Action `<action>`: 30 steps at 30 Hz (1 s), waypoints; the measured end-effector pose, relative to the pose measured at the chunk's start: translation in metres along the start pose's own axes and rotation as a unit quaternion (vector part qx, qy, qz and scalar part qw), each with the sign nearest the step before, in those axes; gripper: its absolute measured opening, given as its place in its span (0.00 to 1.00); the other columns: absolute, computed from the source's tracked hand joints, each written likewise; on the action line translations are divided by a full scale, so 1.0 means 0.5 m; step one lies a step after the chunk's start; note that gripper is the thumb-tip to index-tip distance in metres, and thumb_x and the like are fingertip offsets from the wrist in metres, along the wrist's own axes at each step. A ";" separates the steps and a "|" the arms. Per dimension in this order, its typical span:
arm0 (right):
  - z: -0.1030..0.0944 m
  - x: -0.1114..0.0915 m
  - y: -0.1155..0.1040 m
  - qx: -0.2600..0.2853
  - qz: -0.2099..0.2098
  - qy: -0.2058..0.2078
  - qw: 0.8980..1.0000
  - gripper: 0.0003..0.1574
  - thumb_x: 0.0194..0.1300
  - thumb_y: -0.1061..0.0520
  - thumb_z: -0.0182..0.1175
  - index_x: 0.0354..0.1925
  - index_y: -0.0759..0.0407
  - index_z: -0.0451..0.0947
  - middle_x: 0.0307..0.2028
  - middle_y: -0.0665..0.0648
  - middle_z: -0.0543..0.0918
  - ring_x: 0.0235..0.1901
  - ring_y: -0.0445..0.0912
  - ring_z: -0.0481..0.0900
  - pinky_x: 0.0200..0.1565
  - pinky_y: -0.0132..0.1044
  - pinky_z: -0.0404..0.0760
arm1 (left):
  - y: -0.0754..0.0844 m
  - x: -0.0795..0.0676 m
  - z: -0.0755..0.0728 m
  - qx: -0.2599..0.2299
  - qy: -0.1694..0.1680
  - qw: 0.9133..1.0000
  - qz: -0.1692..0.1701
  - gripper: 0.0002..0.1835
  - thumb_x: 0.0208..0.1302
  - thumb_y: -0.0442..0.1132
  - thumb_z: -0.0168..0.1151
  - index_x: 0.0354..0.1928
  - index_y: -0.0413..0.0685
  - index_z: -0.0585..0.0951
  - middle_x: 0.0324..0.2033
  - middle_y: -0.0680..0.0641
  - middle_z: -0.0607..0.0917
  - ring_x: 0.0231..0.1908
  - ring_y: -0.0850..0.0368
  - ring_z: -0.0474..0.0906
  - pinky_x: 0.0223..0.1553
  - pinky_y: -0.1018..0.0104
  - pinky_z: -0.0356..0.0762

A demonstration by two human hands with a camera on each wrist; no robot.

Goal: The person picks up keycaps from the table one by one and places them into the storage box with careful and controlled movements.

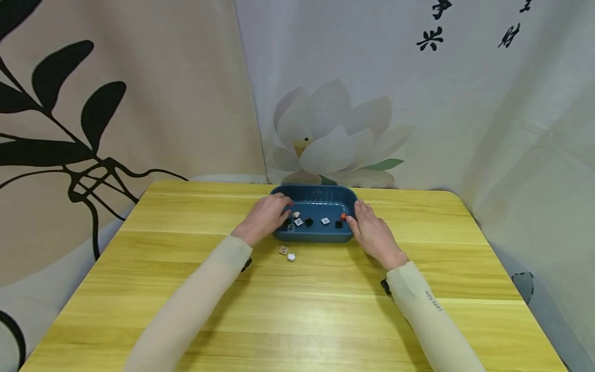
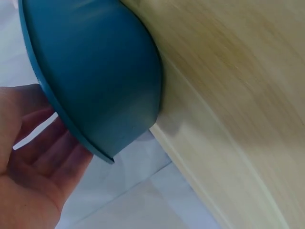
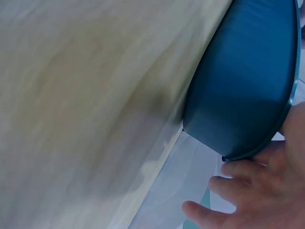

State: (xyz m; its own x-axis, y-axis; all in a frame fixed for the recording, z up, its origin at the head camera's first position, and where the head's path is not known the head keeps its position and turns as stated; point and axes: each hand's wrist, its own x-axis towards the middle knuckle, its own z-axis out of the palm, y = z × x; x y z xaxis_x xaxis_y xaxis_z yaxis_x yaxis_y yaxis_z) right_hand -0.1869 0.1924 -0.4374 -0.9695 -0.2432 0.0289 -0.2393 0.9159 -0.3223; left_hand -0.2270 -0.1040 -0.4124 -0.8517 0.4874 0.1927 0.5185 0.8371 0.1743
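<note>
A dark blue oblong tray (image 1: pixel 321 237) stands near the table's far edge, holding several small square keycap-like pieces. White pieces (image 1: pixel 325 221), black pieces (image 1: pixel 309 222) and an orange piece (image 1: pixel 343 216) lie across its floor. My left hand (image 1: pixel 266 216) reaches over the left rim, its fingers loosely bent inside above the pieces; nothing shows between thumb and fingers. In the left wrist view, the tray wall hides the fingertips. Along the right rim rests my right hand (image 1: pixel 374 235), fingers extended and thumb near the orange piece. Its fingers (image 3: pixel 231 188) spread outside the wall in the right wrist view.
Two loose pieces lie on the wooden table (image 1: pixel 307 320) in front of the tray: a beige square (image 1: pixel 283 250) and a white one (image 1: pixel 291 257). A printed cloth backdrop (image 1: pixel 195 93) hangs behind the table's far edge, close to the tray.
</note>
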 end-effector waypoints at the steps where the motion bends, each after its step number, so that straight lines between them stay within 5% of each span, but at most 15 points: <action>1: 0.000 0.000 0.000 0.000 0.000 0.000 1.000 0.43 0.85 0.41 0.38 0.80 0.71 0.47 0.80 0.69 0.50 0.78 0.64 0.50 0.70 0.67 0.61 | -0.001 -0.005 -0.001 0.002 0.009 1.000 0.002 0.12 0.72 0.37 0.67 0.54 0.42 0.87 0.50 0.43 0.86 0.48 0.50 0.85 0.50 0.57 0.84; 13: 0.004 0.001 -0.006 0.007 0.002 -0.002 1.000 0.43 0.85 0.42 0.40 0.80 0.70 0.46 0.80 0.68 0.49 0.79 0.63 0.50 0.70 0.68 0.60 | -0.007 -0.064 -0.016 0.011 0.087 0.995 0.040 0.11 0.70 0.38 0.68 0.51 0.45 0.88 0.49 0.46 0.87 0.44 0.51 0.86 0.42 0.58 0.86; 30: 0.000 0.001 0.000 0.002 0.005 -0.004 1.000 0.44 0.85 0.41 0.38 0.80 0.70 0.46 0.80 0.68 0.50 0.79 0.63 0.50 0.70 0.67 0.61 | 0.014 -0.119 -0.023 0.015 0.153 0.975 0.162 0.13 0.65 0.40 0.75 0.49 0.45 0.89 0.47 0.47 0.89 0.44 0.53 0.87 0.47 0.58 0.86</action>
State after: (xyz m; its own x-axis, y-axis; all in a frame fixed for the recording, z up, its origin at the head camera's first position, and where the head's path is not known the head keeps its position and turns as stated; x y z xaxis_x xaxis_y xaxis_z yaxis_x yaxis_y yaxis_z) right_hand -0.1876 0.1924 -0.4373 -0.9716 -0.2357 0.0183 -0.2287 0.9174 -0.3256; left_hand -0.1718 -0.1298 -0.4117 -0.5777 0.6350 0.5129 0.7505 0.6603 0.0278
